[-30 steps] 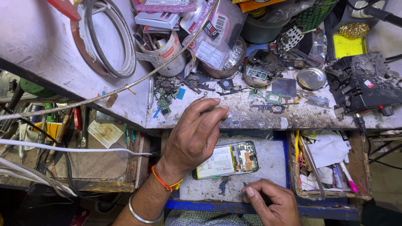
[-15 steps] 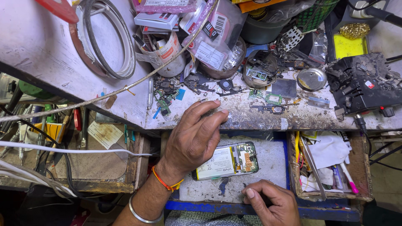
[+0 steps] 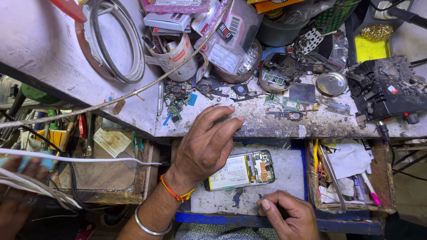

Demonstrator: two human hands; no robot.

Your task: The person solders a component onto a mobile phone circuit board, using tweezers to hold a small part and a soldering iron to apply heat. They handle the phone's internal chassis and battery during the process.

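Observation:
My left hand (image 3: 207,144) reaches from the lower left, palm down. Its spread fingers rest on the worn front edge of the grey workbench (image 3: 275,125) and hold nothing. Just beyond the fingertips lie small green circuit boards and loose phone parts (image 3: 284,105). Under the wrist, an opened phone (image 3: 242,170) lies face down on a grey work mat (image 3: 287,162), showing its white battery and its boards. My right hand (image 3: 290,217) rests at the mat's near blue edge, fingers curled under and thumb pressed flat. Nothing shows in it.
A wooden box (image 3: 383,178) to the right holds tweezers (image 3: 331,171), cloths and pens. On the bench stand a black device (image 3: 387,89), a round metal lid (image 3: 331,83), a cup of tools (image 3: 178,58) and a cable coil (image 3: 116,44). Another person's blurred hand (image 3: 18,206) is at lower left.

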